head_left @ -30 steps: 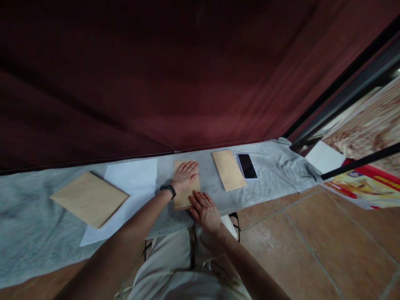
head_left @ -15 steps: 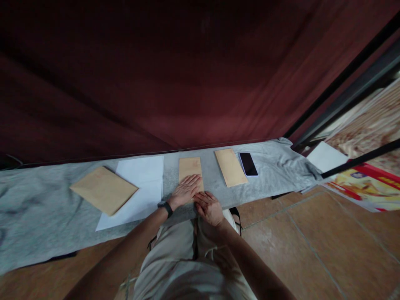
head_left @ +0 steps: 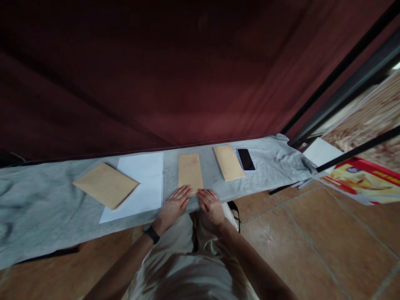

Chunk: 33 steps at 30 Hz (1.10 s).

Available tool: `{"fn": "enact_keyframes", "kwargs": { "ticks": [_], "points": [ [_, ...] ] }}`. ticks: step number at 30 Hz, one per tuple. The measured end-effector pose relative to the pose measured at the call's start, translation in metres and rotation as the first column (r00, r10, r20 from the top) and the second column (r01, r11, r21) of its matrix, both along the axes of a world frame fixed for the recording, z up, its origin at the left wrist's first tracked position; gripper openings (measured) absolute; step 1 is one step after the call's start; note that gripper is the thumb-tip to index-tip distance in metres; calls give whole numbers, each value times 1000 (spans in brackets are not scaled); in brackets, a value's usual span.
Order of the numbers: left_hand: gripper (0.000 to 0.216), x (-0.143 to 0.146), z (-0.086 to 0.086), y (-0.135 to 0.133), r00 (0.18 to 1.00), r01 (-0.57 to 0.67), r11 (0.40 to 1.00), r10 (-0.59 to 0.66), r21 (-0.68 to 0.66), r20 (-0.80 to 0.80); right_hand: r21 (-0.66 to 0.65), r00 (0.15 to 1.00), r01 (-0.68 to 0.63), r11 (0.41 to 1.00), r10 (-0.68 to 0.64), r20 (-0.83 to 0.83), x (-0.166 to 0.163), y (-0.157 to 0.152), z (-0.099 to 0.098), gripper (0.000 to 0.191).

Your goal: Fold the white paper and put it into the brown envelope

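Note:
A tan paper envelope lies flat in front of me on the grey cloth. My left hand touches its near left corner with fingers stretched out. At the near right corner rests my right hand, its fingers laid along the edge and slightly bent. Both hands are open, close together at the near edge of the cloth. Another tan envelope lies to the right of them. Further left, a wider tan envelope partly covers a white paper sheet.
A dark-screened phone lies right of the envelopes on the long cloth-covered bench. A dark red curtain hangs behind it. A black metal frame and a colourful printed box stand at the right, above the tiled floor.
My left hand has slid back toward me, from the middle of the envelope to its near edge, baring more of it. My right hand stays at the near right corner.

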<state>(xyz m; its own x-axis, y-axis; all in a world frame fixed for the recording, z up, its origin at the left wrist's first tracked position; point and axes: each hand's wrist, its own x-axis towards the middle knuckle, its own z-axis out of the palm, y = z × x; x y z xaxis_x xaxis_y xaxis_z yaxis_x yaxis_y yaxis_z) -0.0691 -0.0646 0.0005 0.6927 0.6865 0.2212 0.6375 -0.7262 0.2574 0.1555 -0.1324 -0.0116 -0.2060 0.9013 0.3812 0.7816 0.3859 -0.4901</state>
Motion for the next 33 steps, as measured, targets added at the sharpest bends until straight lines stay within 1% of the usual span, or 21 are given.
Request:
{"fn": "enact_keyframes", "kwargs": {
  "ticks": [2,5,7,10,13,16,20,23,26,27,29,31,33],
  "points": [
    [48,-2,0,-2,1000,3,1000,-3,15,2,-11,999,28,1000,-28,-22,-2,5,3,40],
    [47,-2,0,0,1000,23,999,-24,41,8,-18,996,79,997,-80,-48,-8,20,14,37],
    [46,-2,-2,2,999,38,998,-39,58,18,-5,998,51,999,-51,-26,-12,31,20,38],
    [43,-3,-6,4,999,20,996,-24,83,40,-10,997,-23,1000,24,77,-19,39,24,39],
    [42,-3,-8,2,998,-18,996,13,89,60,-32,985,-41,999,46,169,-23,35,18,44],
    [43,-3,-8,-2,997,-24,996,17,83,75,-38,978,-41,998,48,203,-21,26,12,50],
    [43,-3,-4,-4,996,-15,997,8,79,88,-24,976,-59,998,63,208,-15,15,10,53],
    [42,-3,-1,-3,997,-16,998,11,65,81,-57,986,-71,996,79,148,-9,16,14,44],
    [41,-4,2,-2,998,-4,999,1,44,67,-132,995,-98,986,101,16,-2,35,22,33],
    [40,-4,2,-2,998,-1,999,-2,40,63,-163,995,-100,982,95,-38,0,45,24,34],
    [40,-5,3,-2,998,7,999,-9,38,58,-179,992,-40,983,18,-123,4,68,27,40],
    [39,-5,4,-3,998,8,999,-10,37,61,-133,992,5,991,-22,-126,5,92,26,43],
    [39,-5,5,-4,997,7,1000,-9,30,70,-86,999,23,996,-27,-46,5,115,22,45]
  ]
}}
